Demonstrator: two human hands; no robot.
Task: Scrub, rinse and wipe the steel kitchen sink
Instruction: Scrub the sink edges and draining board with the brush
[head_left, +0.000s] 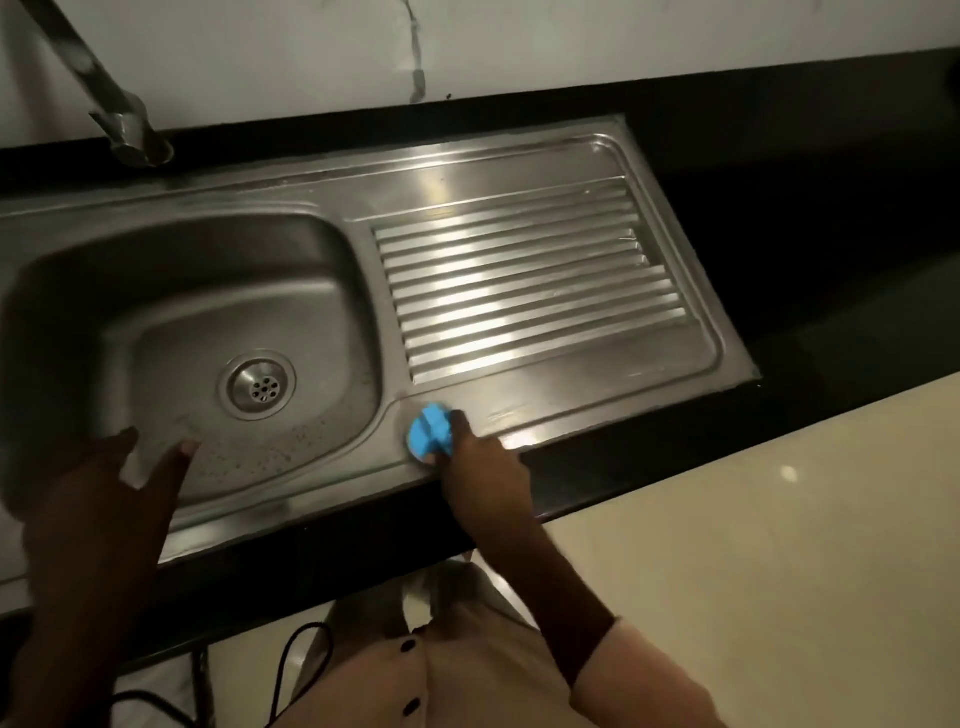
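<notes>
Over on the left, the left hand (104, 488) hangs above the near-left part of the bowl (208, 322), fingers spread and loose, holding nothing, thumb pointing in toward the basin. Just past those fingertips the bowl's near slope is speckled with dark spots, and the drain (257, 383) sits a little further back, dry-looking and bare. Up at the back left the tap (111, 111) angles down over the rim, and no water is visible from it. Moving across now: the steel sink (498, 156) runs long from left to right, bowl on the left, ribbed drainboard (524, 291) on the right. And here's the action, because the right hand (480, 462) has its fingers wrapped over a blue scrubber (428, 431), pressed down on the flat steel at the near corner where bowl meets drainboard, just in front of the ribs. So the scrubbing looks under way, with rinse and wipe not yet done as far as I can judge. The relation that matters: from that scrubber the ribs lie just behind and to the right, the speckled bowl lies to the left, and the right hand is the nearer one to both. Further right, the dark counter (831, 208) frames the sink, with pale floor (779, 571) below.
</notes>
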